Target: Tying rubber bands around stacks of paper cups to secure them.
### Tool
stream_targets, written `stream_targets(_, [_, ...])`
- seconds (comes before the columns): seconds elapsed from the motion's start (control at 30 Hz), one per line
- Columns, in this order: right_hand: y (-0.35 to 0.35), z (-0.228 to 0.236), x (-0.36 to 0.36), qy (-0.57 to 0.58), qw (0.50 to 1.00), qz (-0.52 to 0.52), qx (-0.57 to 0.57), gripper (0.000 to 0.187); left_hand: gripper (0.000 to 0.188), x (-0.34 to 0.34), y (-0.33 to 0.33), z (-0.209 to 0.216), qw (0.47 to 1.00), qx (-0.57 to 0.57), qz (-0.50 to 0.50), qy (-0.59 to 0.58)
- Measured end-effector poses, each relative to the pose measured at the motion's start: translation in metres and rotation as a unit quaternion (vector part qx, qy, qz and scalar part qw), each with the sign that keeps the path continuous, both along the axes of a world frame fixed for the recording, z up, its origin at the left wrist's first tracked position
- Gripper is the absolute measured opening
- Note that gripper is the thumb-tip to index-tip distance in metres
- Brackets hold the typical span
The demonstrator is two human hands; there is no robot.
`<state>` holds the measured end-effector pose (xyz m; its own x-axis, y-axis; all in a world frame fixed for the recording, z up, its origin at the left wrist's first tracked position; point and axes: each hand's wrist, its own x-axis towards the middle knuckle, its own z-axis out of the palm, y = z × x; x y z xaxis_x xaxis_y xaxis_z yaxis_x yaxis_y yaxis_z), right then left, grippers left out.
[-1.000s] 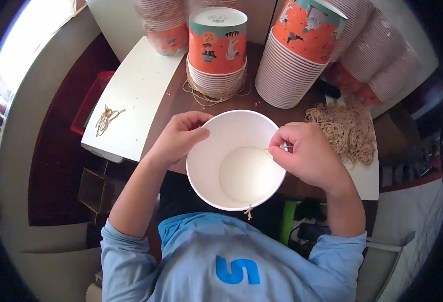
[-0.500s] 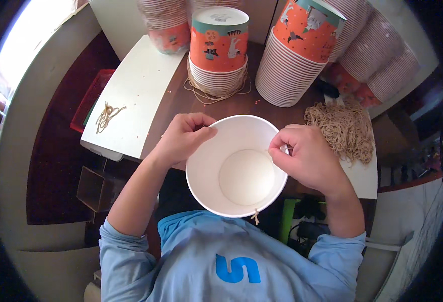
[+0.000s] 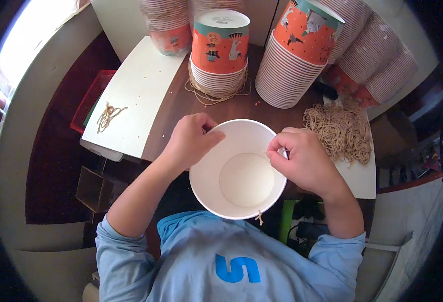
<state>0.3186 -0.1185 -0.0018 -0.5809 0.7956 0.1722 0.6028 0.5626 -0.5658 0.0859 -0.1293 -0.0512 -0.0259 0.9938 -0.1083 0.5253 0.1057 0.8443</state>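
A white-lined paper bucket (image 3: 246,178) is tilted with its open mouth toward me, in front of my chest. My left hand (image 3: 191,138) grips its far left rim, thumb inside and fingers outside. At the right rim my right hand (image 3: 299,158) is closed in a pinch, fingertips just inside the wall. What lies between those fingertips is too small to make out. A short knotted end of tan cord (image 3: 260,217) sticks out at the near rim.
Behind stand an upside-down stack of orange printed buckets (image 3: 219,50) ringed with cord and a taller leaning stack (image 3: 292,70). Tan cords (image 3: 339,132) lie heaped at right, and a small cord bundle (image 3: 109,117) on the white tabletop (image 3: 131,100) at left. Wrapped stacks (image 3: 370,55) fill the back right.
The bucket has shifted slightly right and nearer to me. My left hand has moved a little right along the rim, its thumb further over it. My right hand keeps its pinch.
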Motion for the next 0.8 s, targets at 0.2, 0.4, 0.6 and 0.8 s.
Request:
stream_targets(0.2, [0.015, -0.008, 0.007, 0.001, 0.999, 0.022, 0.025, 0.01, 0.026, 0.0, -0.007, 0.0, 0.993, 0.084, -0.019, 0.082])
stream_targets(0.4, [0.056, -0.03, 0.02, -0.068, 0.996, 0.051, 0.04, 0.01, 0.03, -0.002, -0.014, -0.003, 0.996, 0.016, -0.017, -0.083])
stream_targets(0.6, [0.04, -0.018, -0.005, 0.049, 0.988, 0.038, 0.139, 0.008, 0.025, 0.001, -0.027, -0.014, 0.965, -0.015, 0.007, -0.262])
stream_targets(0.8, [0.023, -0.037, -0.037, 0.054, 0.997, 0.052, 0.013, 0.011, 0.022, 0.0, -0.025, -0.02, 0.974, 0.013, -0.008, -0.225])
